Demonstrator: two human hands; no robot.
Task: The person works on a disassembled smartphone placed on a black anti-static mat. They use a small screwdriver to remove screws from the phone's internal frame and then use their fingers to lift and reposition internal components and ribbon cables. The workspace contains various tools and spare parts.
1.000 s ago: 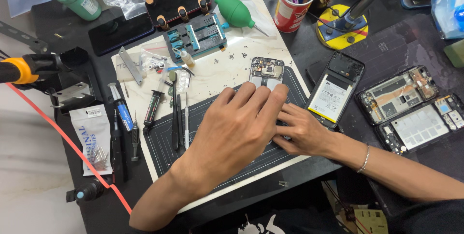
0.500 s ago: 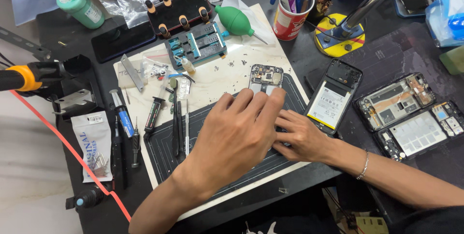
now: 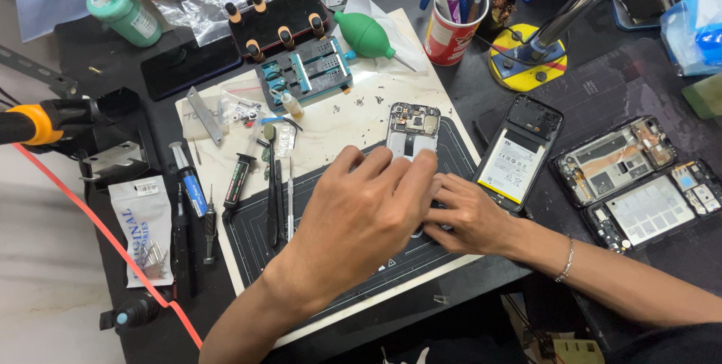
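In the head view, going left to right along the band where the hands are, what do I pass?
White packet → blue-handled screwdriver → left hand → right hand → open phone showing its battery → two opened phone bodies.

You look down on a dark counter (image 3: 526,56) under bright, even light; pale marbled floor (image 3: 45,274) shows at left.

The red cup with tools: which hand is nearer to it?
Right. The right hand lies below the red cup, slightly right; the left hand lies farther left.
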